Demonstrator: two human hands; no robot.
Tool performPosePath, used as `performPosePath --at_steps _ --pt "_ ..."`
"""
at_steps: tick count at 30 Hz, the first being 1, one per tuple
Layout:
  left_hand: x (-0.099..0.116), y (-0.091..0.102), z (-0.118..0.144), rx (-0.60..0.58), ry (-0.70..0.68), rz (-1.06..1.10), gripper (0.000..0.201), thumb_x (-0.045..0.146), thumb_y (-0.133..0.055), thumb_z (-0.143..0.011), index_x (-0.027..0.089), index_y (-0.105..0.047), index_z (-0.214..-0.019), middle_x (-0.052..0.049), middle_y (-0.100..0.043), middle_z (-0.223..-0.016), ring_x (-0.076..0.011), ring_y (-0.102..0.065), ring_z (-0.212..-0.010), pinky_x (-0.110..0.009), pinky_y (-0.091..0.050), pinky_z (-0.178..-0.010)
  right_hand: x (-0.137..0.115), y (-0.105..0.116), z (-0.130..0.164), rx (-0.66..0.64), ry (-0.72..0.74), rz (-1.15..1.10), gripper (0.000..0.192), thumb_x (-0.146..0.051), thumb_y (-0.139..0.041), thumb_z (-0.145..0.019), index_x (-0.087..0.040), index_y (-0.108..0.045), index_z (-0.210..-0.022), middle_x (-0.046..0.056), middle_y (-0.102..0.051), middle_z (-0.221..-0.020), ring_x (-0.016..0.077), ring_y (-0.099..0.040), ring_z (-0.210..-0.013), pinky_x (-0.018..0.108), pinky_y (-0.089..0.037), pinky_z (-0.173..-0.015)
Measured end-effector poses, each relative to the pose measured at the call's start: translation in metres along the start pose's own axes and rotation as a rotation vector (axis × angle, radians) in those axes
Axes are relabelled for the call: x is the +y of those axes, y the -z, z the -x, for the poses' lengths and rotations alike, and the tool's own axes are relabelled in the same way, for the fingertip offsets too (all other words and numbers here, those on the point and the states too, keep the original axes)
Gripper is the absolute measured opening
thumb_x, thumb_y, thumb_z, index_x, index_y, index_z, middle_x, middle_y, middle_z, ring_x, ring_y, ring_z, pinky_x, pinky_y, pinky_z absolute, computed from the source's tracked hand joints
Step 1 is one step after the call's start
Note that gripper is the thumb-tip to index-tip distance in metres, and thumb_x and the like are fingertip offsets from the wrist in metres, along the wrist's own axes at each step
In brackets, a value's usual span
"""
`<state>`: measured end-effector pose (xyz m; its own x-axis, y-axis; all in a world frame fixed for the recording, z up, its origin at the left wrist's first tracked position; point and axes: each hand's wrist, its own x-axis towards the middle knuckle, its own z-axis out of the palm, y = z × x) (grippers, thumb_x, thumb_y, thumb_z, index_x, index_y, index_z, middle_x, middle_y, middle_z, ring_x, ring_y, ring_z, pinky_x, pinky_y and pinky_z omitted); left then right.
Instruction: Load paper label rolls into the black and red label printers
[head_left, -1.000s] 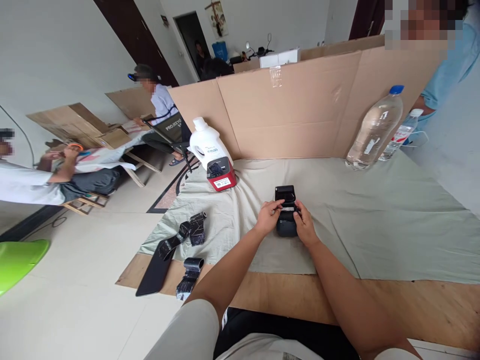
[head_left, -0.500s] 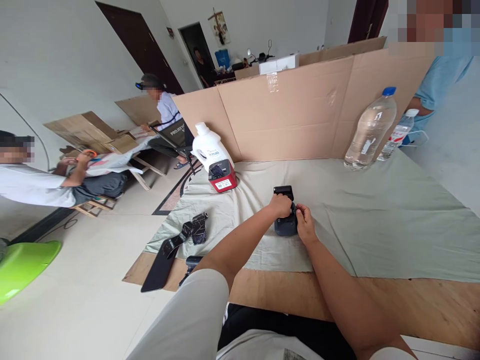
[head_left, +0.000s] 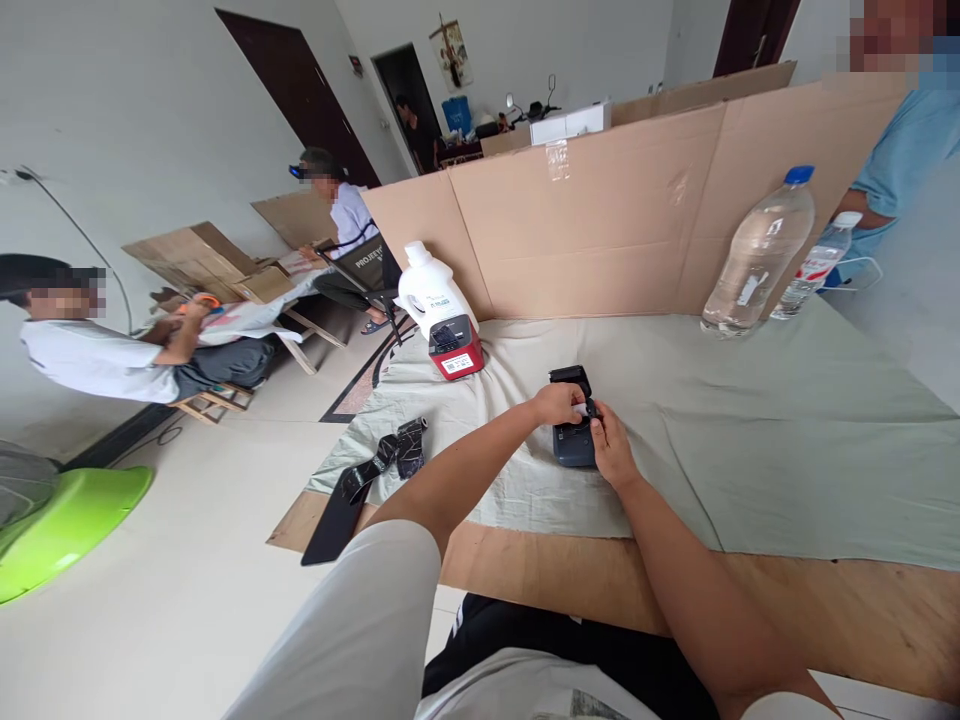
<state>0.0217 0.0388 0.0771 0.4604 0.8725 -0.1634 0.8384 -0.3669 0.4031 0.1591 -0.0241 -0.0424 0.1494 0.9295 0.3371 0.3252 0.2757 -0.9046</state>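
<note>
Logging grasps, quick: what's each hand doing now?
Left hand: pinching white paper at the printer.
Right hand: gripping the printer.

bare forearms | white short sleeves, lt shirt | blk trousers

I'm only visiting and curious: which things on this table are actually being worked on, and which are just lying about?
In use:
- small dark printer, lid up
- white strip pinched at its slot
- left hand and right hand

Lying about:
- red printer
- white jug
- two water bottles
- black ribbon rolls
- cardboard screen
</note>
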Motion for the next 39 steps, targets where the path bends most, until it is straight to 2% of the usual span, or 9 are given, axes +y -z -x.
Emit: performPosePath --at_steps 4,8,12,16,24,29,32,35,39 --pt "0.001 -0.005 0.002 0.064 -0.02 0.041 0.035 0.018 -0.073 -0.06 0.019 -0.071 -0.095 -0.002 -0.07 -0.092 -0.0192 -0.062 -0.084 -0.025 -0.049 -0.074 -0.002 0.003 0.001 -0.072 0.09 0.115 0.065 -0.064 -0.022 -0.095 -0.023 -0.052 -0.135 0.01 -0.053 -0.142 0.0263 -0.046 -0.134 0.052 -0.034 -0.113" --pt "-0.009 0.011 0.025 0.166 -0.032 0.379 0.034 0.014 -0.067 -0.063 0.014 -0.071 -0.097 -0.003 -0.068 -0.085 -0.0154 -0.061 -0.075 -0.023 -0.048 -0.068 -0.001 0.007 0.001 -0.133 0.118 0.167 0.073 -0.068 -0.019 -0.093 -0.019 -0.056 -0.132 0.014 -0.062 -0.13 0.0293 -0.055 -0.121 0.054 -0.04 -0.107" --pt "-0.044 0.054 0.083 -0.074 0.001 0.597 0.03 0.013 -0.069 -0.06 0.015 -0.075 -0.089 0.0 -0.068 -0.073 -0.0128 -0.059 -0.063 -0.021 -0.045 -0.06 0.0 0.008 0.001 -0.149 0.091 0.18 0.074 -0.071 -0.023 -0.091 -0.019 -0.058 -0.13 0.014 -0.063 -0.128 0.0311 -0.055 -0.12 0.055 -0.039 -0.106" --pt "-0.086 0.065 0.151 -0.271 0.204 0.327 0.027 0.007 -0.074 -0.048 0.021 -0.076 -0.071 0.002 -0.067 -0.064 -0.0131 -0.056 -0.058 -0.021 -0.039 -0.056 0.0 0.006 0.001 -0.137 0.048 0.184 0.075 -0.072 -0.024 -0.09 -0.018 -0.058 -0.13 0.014 -0.063 -0.128 0.0316 -0.054 -0.121 0.055 -0.039 -0.106" --pt "-0.14 0.036 0.231 -0.159 0.341 0.1 0.039 0.031 -0.076 -0.059 0.023 -0.067 -0.096 -0.006 -0.067 -0.106 -0.0243 -0.061 -0.098 -0.028 -0.044 -0.081 -0.004 0.006 0.002 -0.151 0.055 0.234 0.079 -0.072 -0.018 -0.091 -0.016 -0.057 -0.132 0.014 -0.062 -0.13 0.0309 -0.055 -0.12 0.053 -0.04 -0.106" --pt "-0.166 0.032 0.267 -0.307 0.423 -0.174 0.036 0.026 -0.074 -0.053 0.02 -0.062 -0.086 -0.007 -0.065 -0.098 -0.0308 -0.059 -0.099 -0.034 -0.044 -0.08 -0.004 0.006 0.002 -0.151 0.043 0.243 0.073 -0.068 -0.021 -0.093 -0.017 -0.055 -0.134 0.013 -0.062 -0.132 0.0296 -0.054 -0.122 0.051 -0.041 -0.106" --pt "-0.166 0.031 0.277 -0.35 0.454 -0.225 0.025 0.02 -0.069 -0.053 0.02 -0.062 -0.077 -0.006 -0.066 -0.087 -0.0307 -0.061 -0.091 -0.034 -0.044 -0.076 -0.003 0.006 0.002 -0.146 0.064 0.22 0.068 -0.064 -0.022 -0.095 -0.019 -0.053 -0.135 0.012 -0.059 -0.136 0.0285 -0.052 -0.126 0.051 -0.04 -0.108" --pt "-0.144 0.051 0.273 -0.487 0.496 -0.11 0.025 0.019 -0.07 -0.051 0.02 -0.065 -0.076 -0.003 -0.067 -0.079 -0.027 -0.062 -0.077 -0.032 -0.043 -0.068 -0.001 0.006 0.002 -0.137 0.101 0.196 0.059 -0.056 -0.024 -0.097 -0.021 -0.054 -0.134 0.01 -0.057 -0.138 0.0263 -0.05 -0.129 0.05 -0.039 -0.109" --pt "-0.089 0.086 0.235 -0.637 0.224 0.309 0.031 0.029 -0.074 -0.061 0.02 -0.07 -0.09 0.0 -0.069 -0.079 -0.0206 -0.062 -0.076 -0.028 -0.044 -0.07 -0.003 0.005 0.002 -0.142 0.063 0.209 0.05 -0.045 -0.031 -0.097 -0.02 -0.056 -0.132 0.01 -0.062 -0.132 0.0255 -0.055 -0.122 0.049 -0.042 -0.107"
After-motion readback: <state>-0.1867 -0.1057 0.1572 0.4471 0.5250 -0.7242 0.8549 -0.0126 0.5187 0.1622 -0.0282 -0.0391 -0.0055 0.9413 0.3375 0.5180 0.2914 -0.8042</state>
